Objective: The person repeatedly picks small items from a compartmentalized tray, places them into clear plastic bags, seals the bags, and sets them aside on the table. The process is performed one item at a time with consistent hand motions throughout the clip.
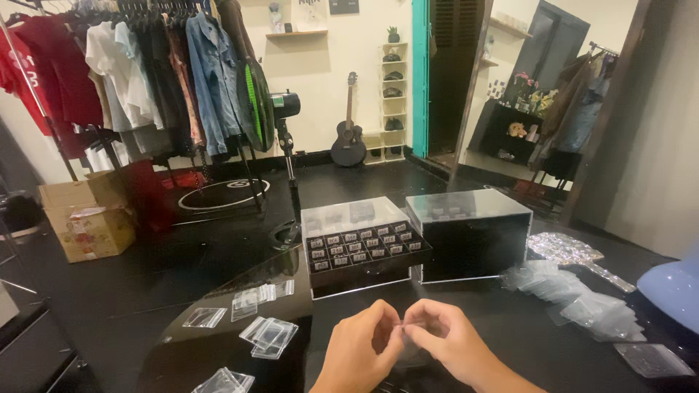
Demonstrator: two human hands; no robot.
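Over a glossy black table (466, 306), the left hand (362, 346) and right hand (444, 340) meet fingertip to fingertip, both pinching a small clear plastic sleeve (401, 331) between them; flat transparent pouches (271, 337) lie scattered to the left. Behind stand a black compartmented tray (364, 247) under a clear lid, and a boxy acrylic case (472, 233); crinkled bags (575, 295) heap at right.

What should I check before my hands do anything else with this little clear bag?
1. Both hands on the small clear bag: left hand and right hand pinch it, ok.
2. Bag open or sealed: cannot tell.
3. Drawer of the black display box pulled out: ok.
4. Second box closed: ok.
5. Spare clear bags lying on the table: ok.
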